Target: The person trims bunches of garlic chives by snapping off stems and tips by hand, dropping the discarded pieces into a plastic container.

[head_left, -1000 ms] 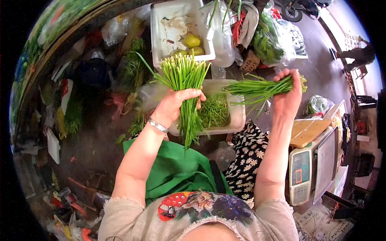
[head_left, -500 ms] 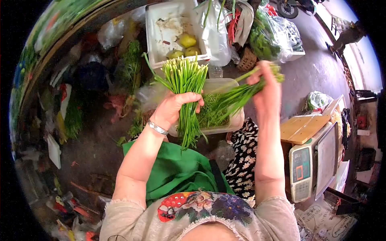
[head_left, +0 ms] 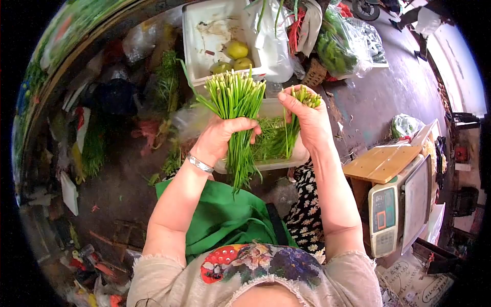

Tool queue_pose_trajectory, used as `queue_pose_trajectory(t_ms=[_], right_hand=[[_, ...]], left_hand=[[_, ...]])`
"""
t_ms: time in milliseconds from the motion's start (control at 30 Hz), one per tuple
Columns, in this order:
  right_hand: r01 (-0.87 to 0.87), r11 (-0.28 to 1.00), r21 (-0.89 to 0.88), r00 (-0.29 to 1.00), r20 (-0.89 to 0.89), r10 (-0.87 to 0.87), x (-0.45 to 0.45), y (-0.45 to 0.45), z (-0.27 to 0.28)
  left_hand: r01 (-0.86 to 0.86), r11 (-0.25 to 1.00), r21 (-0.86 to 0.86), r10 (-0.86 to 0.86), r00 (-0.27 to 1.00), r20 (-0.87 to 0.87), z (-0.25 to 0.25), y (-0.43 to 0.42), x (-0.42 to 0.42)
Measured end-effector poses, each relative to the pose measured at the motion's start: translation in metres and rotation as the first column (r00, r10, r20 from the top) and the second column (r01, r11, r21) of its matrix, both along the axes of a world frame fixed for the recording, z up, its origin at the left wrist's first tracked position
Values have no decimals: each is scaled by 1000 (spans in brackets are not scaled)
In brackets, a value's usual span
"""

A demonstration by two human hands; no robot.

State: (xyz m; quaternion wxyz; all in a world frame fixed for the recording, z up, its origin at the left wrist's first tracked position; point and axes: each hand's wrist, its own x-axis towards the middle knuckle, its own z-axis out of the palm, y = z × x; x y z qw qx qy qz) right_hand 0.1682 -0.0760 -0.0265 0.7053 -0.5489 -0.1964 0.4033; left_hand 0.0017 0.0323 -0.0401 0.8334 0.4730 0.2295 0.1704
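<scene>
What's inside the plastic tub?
Loose green stalks lie in the plastic tub. The left hand with its larger bunch covers the left part, the right hand with a smaller bunch some of the right; what's beneath is hidden.

The left hand [head_left: 222, 135] grips a thick green bunch [head_left: 234, 100], the right hand [head_left: 311, 116] a smaller bunch [head_left: 306, 97].

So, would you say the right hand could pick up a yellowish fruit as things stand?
Probably not: the right hand grips green stems, though the fruits in the white box look largely uncovered.
</scene>
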Motion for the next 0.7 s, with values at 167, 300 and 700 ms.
queue_pose_trajectory(t_ms=[167, 300, 700], right_hand=[[-44, 988, -145, 984, 165, 68, 0, -4, -3], [-57, 992, -116, 990, 123, 72, -8, 0, -1], [44, 994, 96, 995, -95, -35, 5, -2, -7]], left_hand=[[-18, 999, -39, 18, 1000, 7, 1, -1, -4], [24, 1000, -5, -25, 999, -23, 5, -5, -2], [-65, 997, 50, 67, 997, -39, -4, 3, -7]])
